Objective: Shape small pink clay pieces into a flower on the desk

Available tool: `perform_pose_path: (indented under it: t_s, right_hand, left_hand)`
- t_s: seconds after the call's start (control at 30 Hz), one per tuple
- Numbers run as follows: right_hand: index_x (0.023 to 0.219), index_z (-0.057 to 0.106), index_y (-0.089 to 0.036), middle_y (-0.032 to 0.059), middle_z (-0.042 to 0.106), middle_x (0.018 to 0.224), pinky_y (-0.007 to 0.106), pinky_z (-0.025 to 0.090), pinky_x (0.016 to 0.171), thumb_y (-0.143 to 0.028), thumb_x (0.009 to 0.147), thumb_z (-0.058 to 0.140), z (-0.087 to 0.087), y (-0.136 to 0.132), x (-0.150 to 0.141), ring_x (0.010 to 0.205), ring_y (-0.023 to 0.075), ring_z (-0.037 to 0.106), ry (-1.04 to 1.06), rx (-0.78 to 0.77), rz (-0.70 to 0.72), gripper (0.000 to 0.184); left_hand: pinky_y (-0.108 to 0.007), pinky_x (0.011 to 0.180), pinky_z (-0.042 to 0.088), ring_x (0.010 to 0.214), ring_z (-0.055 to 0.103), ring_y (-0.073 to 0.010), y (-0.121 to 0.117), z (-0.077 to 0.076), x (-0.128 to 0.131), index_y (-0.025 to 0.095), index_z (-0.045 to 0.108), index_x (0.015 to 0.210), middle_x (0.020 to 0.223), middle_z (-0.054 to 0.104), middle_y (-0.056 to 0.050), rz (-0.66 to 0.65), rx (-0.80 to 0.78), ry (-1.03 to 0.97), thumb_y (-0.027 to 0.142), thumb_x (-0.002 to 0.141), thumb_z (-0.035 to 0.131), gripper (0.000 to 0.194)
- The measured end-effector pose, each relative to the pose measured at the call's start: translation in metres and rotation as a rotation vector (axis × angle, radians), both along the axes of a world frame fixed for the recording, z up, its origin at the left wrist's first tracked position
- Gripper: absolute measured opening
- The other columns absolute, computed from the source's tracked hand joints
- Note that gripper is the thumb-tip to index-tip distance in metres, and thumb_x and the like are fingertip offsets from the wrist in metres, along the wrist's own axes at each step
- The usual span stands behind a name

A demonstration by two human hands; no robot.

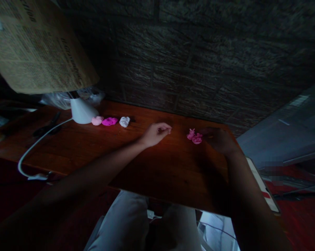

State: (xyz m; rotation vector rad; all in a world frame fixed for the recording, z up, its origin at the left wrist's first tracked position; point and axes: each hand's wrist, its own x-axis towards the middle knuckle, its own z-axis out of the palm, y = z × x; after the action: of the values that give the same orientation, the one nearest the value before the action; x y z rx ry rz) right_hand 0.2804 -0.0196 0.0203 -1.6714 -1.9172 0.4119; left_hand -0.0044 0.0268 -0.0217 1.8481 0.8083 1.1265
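Head view, dim light: I look down at a reddish-brown wooden table [157, 170] below a dark block wall [167, 62]. Right of centre lie two pink shaped pieces [194, 136], close together on the tabletop. As a pair their long axis slants from upper left to lower right; the left piece has two small points sticking up towards the top of the frame. Which way the right piece faces I cannot tell.

My right hand [218, 138], deep in shadow, is just to their right, fingers reaching left towards them. I cannot tell how far open it is, or whether it touches or grips them. My left hand [156, 134], near the centre, points right, its fingers and thumb curved into a loose ring around a small hollow. I see nothing held in it; whether the tips meet is unclear.

Left of centre, a row runs rightward from the white lamp base [82, 111]: a pale pink lump [97, 120], a magenta lump [109, 121] and, slightly apart, a crumpled white ball [124, 121]. A printed brown lampshade [39, 52] fills the upper left.
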Motion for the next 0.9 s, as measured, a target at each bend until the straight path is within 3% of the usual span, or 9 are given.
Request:
perform_pose_path:
  t_s: [0.33, 0.6, 0.9]
  right_hand:
    - [0.087, 0.077, -0.028, 0.0037, 0.079, 0.097, 0.037, 0.059, 0.078, -0.019, 0.078, 0.065, 0.0004, 0.0017, 0.0028, 0.085, 0.0262, 0.075, -0.056, -0.030, 0.010, 0.017]
    - [0.088, 0.077, -0.023, 0.0056, 0.079, 0.095, 0.033, 0.058, 0.078, -0.015, 0.081, 0.064, 0.0063, -0.0008, -0.0024, 0.086, 0.0236, 0.075, -0.162, -0.065, -0.066, 0.017]
    - [0.088, 0.077, -0.023, 0.0074, 0.079, 0.096, 0.032, 0.057, 0.074, -0.031, 0.080, 0.065, -0.0026, 0.0004, -0.0006, 0.085, 0.0252, 0.075, -0.073, 0.061, -0.109, 0.016]
  left_hand:
    - [-0.029, 0.082, 0.054, 0.084, 0.070, -0.0148, 0.0011, -0.0005, -0.0005, 0.015, 0.071, 0.093, 0.091, 0.076, -0.007, -0.006, 0.033, 0.025, 0.021, 0.089, 0.062, 0.012]
    - [-0.030, 0.082, 0.054, 0.085, 0.070, -0.0152, 0.0015, -0.0026, -0.0009, 0.014, 0.071, 0.094, 0.092, 0.076, -0.007, -0.001, 0.063, 0.041, 0.021, 0.090, 0.062, 0.012]
    - [-0.029, 0.081, 0.054, 0.084, 0.070, -0.0146, 0.0025, -0.0031, -0.0008, 0.015, 0.071, 0.093, 0.091, 0.076, -0.006, 0.003, 0.077, 0.039, 0.020, 0.090, 0.061, 0.012]
